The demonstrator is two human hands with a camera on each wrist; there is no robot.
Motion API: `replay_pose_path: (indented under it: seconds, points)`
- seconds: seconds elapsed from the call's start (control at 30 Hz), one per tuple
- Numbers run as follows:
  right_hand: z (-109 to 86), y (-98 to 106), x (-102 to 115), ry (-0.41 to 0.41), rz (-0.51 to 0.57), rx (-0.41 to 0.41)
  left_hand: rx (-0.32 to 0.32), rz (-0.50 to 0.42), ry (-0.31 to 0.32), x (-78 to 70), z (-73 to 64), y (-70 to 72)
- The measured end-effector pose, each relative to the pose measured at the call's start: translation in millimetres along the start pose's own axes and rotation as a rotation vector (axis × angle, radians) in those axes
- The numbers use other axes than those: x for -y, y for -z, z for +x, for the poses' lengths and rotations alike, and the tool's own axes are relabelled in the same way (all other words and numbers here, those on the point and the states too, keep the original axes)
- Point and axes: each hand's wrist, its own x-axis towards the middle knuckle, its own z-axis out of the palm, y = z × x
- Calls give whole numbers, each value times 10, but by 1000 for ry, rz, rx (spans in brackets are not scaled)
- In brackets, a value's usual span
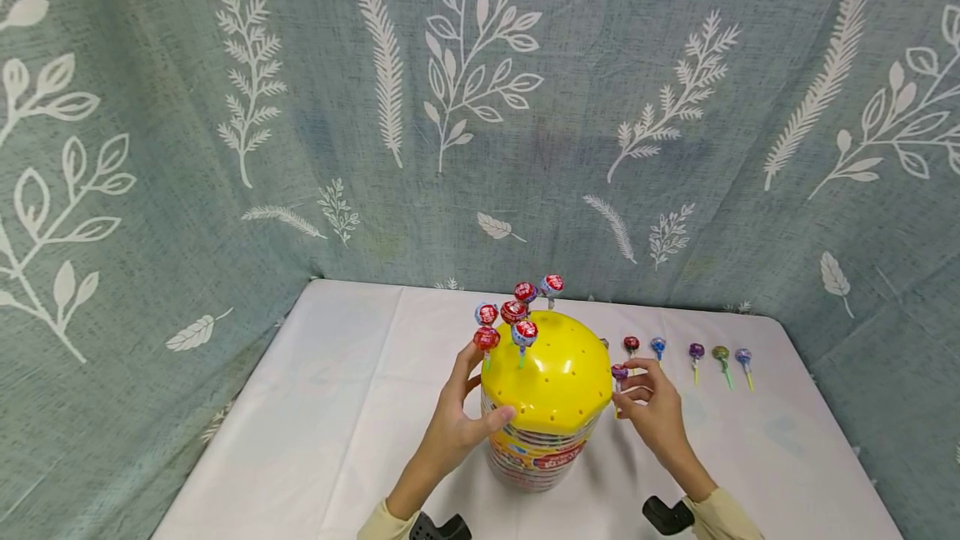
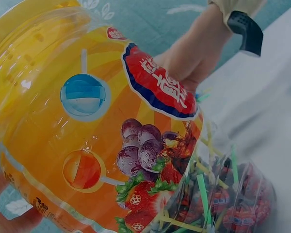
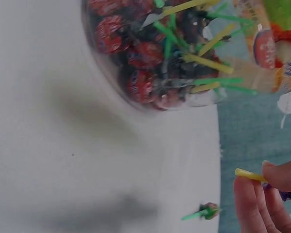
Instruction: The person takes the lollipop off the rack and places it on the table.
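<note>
A clear plastic jar (image 1: 536, 461) with a domed yellow lid (image 1: 566, 382) stands on the white table, its lid dotted with small holes. Several wrapped lollipops (image 1: 524, 333), red and blue, stick upright from the far and left part of the lid. My left hand (image 1: 459, 419) grips the lid's left side, thumb on the near rim and fingers round the far side. Just right of the lid, my right hand (image 1: 656, 411) pinches a purple lollipop (image 1: 618, 372) by its yellow stick (image 3: 250, 174). More lollipops (image 3: 143, 85) lie inside the jar's bottom, behind its fruit-printed label (image 2: 87, 145).
Right of the jar, loose lollipops lie in a row on the white tablecloth (image 1: 360, 415): a red one (image 1: 632, 344), a blue one (image 1: 657, 347), a purple one (image 1: 697, 351), a green one (image 1: 721, 353) and a pale violet one (image 1: 743, 357). A leaf-patterned curtain (image 1: 480, 215) hangs around the table.
</note>
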Motion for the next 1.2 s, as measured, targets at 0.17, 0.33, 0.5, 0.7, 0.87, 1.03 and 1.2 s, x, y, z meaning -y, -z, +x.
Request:
replay_pose_path:
  seconds: [0.17, 0.33, 0.5, 0.7, 0.87, 1.03, 1.2]
  points:
    - [46, -40, -101, -59, -27, 15, -1, 4, 3, -4, 2, -4]
    - [85, -91, -195, -87, -51, 22, -6, -4, 5, -10, 2, -6]
    - [147, -150, -310, -113, -107, 34, 0, -1, -10, -4, 4, 4]
    - [219, -217, -427, -132, -249, 36, 5, 7, -4, -17, 1, 9]
    - [231, -246, -455, -114, -301, 35, 4, 6, -2, -19, -9, 11]
    - [235, -211, -380, -104, -349, 59, 15, 6, -26, -10, -11, 22]
    - [267, -111, -193, -77, -355, 76, 14, 5, -19, -19, -10, 28]
